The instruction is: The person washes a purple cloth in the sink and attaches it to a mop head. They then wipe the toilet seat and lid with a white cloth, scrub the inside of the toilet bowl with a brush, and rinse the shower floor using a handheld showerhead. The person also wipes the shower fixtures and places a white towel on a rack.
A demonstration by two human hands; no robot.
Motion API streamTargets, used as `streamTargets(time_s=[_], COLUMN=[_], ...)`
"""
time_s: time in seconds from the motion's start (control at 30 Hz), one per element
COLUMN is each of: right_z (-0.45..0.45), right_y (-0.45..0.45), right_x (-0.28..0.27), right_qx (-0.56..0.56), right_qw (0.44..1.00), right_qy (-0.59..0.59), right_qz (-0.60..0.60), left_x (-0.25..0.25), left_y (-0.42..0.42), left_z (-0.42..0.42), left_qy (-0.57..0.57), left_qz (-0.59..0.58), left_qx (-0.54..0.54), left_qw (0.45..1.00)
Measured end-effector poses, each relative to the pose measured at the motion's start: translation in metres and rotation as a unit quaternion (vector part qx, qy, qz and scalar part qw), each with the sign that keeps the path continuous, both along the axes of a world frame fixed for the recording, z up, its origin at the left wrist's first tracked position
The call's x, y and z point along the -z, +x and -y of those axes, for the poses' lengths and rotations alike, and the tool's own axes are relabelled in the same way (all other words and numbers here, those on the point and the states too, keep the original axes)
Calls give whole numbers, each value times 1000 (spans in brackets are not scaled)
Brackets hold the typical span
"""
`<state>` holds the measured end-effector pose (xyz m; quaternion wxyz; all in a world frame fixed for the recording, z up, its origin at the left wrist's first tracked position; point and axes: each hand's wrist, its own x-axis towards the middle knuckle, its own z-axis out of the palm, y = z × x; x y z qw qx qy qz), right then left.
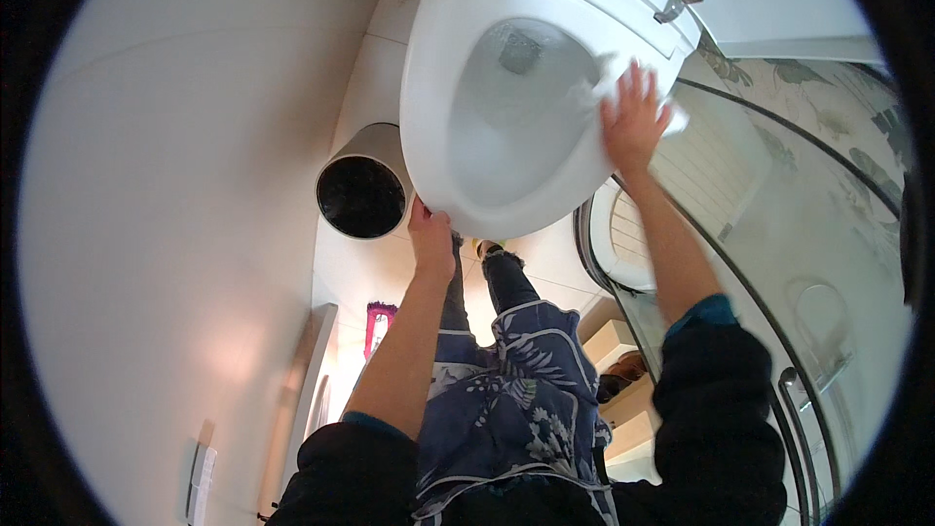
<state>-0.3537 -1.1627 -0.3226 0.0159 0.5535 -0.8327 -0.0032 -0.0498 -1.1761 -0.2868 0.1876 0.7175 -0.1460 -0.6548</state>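
Note:
A white toilet [431,88] stands before me, its bowl [482,161] uncovered and water pooled at the bottom. My right hand [634,120] presses a thin white tissue or cloth [676,120] against the right side of the rim, fingers spread over it. This hand is slightly blurred, and part of the white piece shows at the bowl's inner edge. At the front left, my left hand [431,237] grips the toilet's outer edge, with some fingers hidden beneath it.
A cylindrical bin [372,135] with a dark opening stands left of the toilet, near the wall [182,161]. A chrome flush lever [676,6] sits at the back. Curved shower glass [760,234] borders the right side. Wooden shelving [621,409] is behind me at the right.

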Motion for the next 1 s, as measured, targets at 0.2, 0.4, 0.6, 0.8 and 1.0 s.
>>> streamTargets(time_s=[0.2, 0.4, 0.6, 0.8, 1.0], right_z=[-73, 72, -29, -40, 60], right_y=[227, 253, 230, 43, -104], right_x=[-20, -24, 1, -17, -58], right_qx=[64, 304, -37, -345, 18], right_qw=[960, 838, 915, 909, 996], right_qy=[122, -79, 39, 164, 60], right_qz=[243, 447, 399, 168, 67], left_x=[9, 20, 25, -1, -7], left_y=[34, 62, 66, 93, 107], left_z=[-8, -33, -82, -75, -39], left_qy=[36, 63, 113, 102, 28], left_qz=[-134, -227, -146, -112, -20], left_qx=[-99, -194, -176, -50, 72], left_qw=[985, 952, 967, 987, 997])
